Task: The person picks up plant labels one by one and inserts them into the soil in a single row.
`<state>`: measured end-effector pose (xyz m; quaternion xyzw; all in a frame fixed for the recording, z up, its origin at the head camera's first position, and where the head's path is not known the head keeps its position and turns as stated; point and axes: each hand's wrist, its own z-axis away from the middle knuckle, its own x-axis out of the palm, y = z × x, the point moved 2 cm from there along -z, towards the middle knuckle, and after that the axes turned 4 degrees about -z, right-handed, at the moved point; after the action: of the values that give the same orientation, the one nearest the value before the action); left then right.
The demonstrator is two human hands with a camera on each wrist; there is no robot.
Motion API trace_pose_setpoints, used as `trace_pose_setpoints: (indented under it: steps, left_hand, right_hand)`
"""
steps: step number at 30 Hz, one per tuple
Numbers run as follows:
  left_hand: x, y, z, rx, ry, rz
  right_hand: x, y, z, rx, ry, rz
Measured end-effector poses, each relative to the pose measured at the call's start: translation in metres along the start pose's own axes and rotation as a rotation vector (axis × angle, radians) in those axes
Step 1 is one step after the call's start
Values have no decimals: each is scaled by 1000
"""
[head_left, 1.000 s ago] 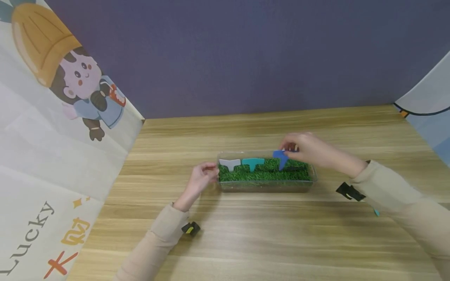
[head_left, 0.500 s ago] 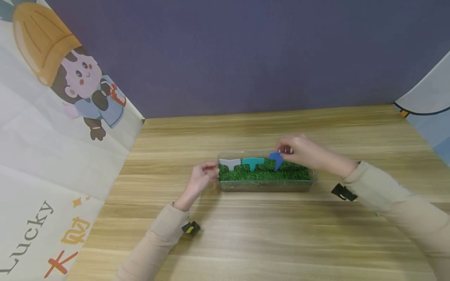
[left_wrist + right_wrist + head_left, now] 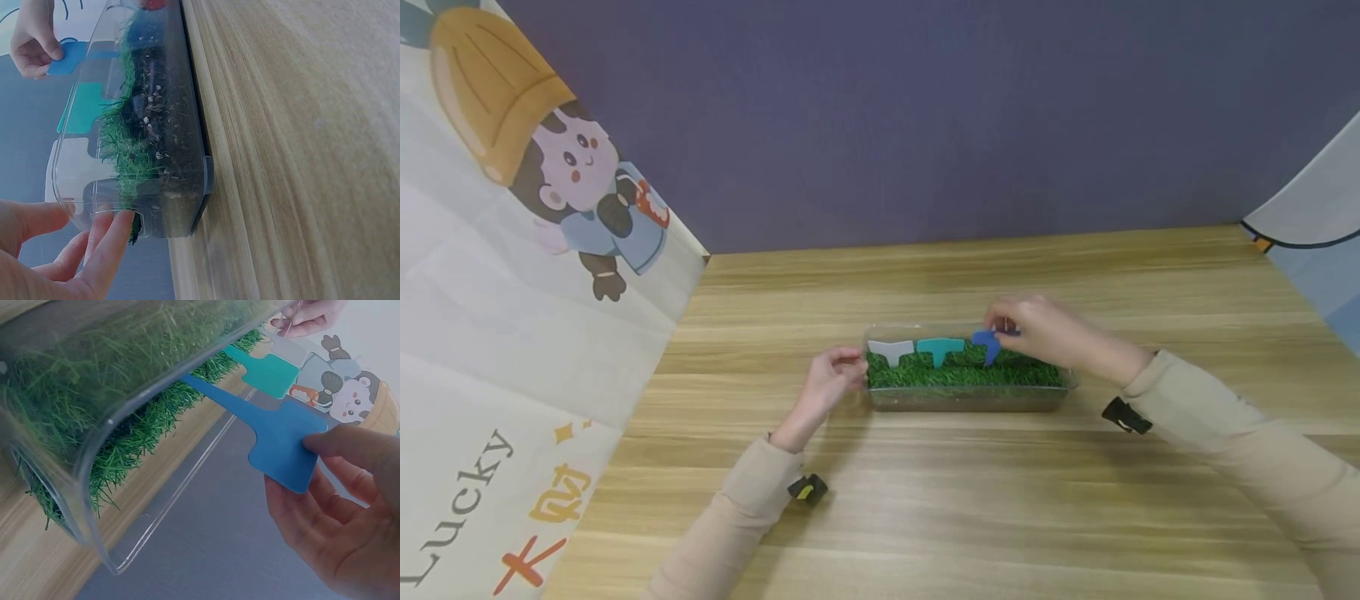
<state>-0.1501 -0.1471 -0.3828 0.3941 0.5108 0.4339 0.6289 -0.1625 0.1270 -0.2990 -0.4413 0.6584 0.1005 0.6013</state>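
Observation:
My right hand (image 3: 1045,329) pinches the head of a blue T-shaped plant label (image 3: 284,440) between thumb and fingers. The label's stem points down into green artificial grass (image 3: 955,377) inside a clear rectangular box (image 3: 966,400); its tip is hidden in the grass. Left of it stand a teal plant label (image 3: 940,348) and a white plant label (image 3: 892,350), both upright in the grass. My left hand (image 3: 831,383) touches the left end of the box with its fingertips (image 3: 122,222), from outside, fingers spread.
The box rests on a wood-grain table (image 3: 962,508) against a dark blue-purple panel (image 3: 925,125). Dark soil with pale bits (image 3: 153,119) shows through its side wall. A cartoon-printed white sheet (image 3: 475,333) hangs at the left.
My right hand has moved slightly left and down with the blue plant label, which sits lower in the grass, nearer the teal one. The left hand and box stay put.

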Motion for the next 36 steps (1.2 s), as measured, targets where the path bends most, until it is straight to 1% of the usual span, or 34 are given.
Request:
trace_pose_setpoints:
  steps: [15,26,31,36]
  left_hand:
    - [-1,1,1,-3,0,0]
    - [-1,-1,0,-7,6,0]
    - [-1,-1,1,-21,9,0]
    - [-1,-1,0,-15,11,1]
  right_hand:
    - [7,3,1,1,-2,32]
    - [12,4,1,25,-31,29]
    - [16,5,0,46,-44,34]
    - [19,6,0,29,-38,31]
